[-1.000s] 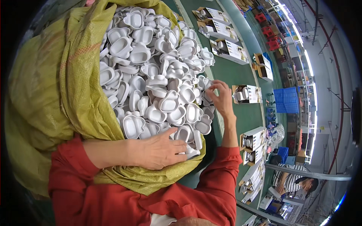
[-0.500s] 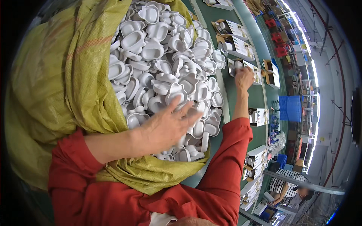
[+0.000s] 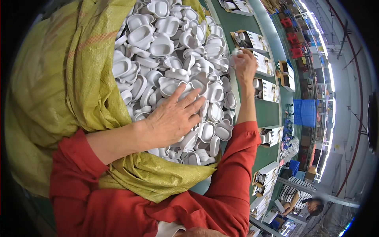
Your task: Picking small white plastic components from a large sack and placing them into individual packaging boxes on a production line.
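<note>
Right hand (image 3: 244,65) at the heap's edge, right side of the yellow sack (image 3: 94,59), fingers curled in at a white dish (image 3: 233,60); blurry, can't tell if gripped. Left hand (image 3: 171,120) spread wide, palm down over the heaped dishes (image 3: 161,45) in the sack's mouth, probably steadying them. Sack's rim lies folded down, likely so pieces are easy to reach. Right of the sack, boxes (image 3: 270,91) on a green belt (image 3: 229,19), open ends facing it, presumably for short reaches. Farther right: blue crate (image 3: 304,112), striped-shirt co-worker (image 3: 297,191).
</note>
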{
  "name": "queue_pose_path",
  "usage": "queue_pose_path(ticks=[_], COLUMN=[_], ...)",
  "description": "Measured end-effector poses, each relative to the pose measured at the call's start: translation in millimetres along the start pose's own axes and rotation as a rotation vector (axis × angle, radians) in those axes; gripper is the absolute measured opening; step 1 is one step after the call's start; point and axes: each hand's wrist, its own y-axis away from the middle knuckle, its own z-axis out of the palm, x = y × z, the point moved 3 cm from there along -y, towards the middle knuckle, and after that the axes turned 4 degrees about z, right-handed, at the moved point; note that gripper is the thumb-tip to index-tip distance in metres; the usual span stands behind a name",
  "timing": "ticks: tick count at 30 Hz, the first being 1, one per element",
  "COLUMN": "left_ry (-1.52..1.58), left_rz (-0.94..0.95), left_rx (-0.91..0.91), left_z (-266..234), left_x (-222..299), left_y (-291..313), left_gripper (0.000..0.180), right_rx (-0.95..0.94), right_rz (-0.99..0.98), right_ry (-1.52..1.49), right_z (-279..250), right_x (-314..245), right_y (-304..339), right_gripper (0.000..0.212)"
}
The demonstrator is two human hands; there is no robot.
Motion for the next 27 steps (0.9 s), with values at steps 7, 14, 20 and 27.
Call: queue_pose_path(ticks=[7, 14, 20, 27], left_ry=[0.03, 0.009, 0.036, 0.015], left_rz=[0.005, 0.007, 0.004, 0.024], left_rx=[0.002, -0.012, 0.019, 0.029], left_z=[-1.3, -1.0, -0.9, -0.3], left_x=[-0.8, -1.0, -0.6, 2.4], left_y=[3.0, 3.5, 1.9, 0.5], left_gripper=[0.03, 0.029, 0.028, 0.025], right_rx=[0.03, -0.175, -0.075, 0.065], right_rz=[0.386, -0.01, -0.001, 0.319], right_ry=[0.588, 0.015, 0.164, 0.522], right_z=[-36.5, -7.4, 0.4, -44.6], right_x=[54.2, -3.2, 13.6, 93.0], right_y=[10.6, 29.3, 27.0, 24.5], right_gripper=[0.036, 0.021, 0.015, 0.023])
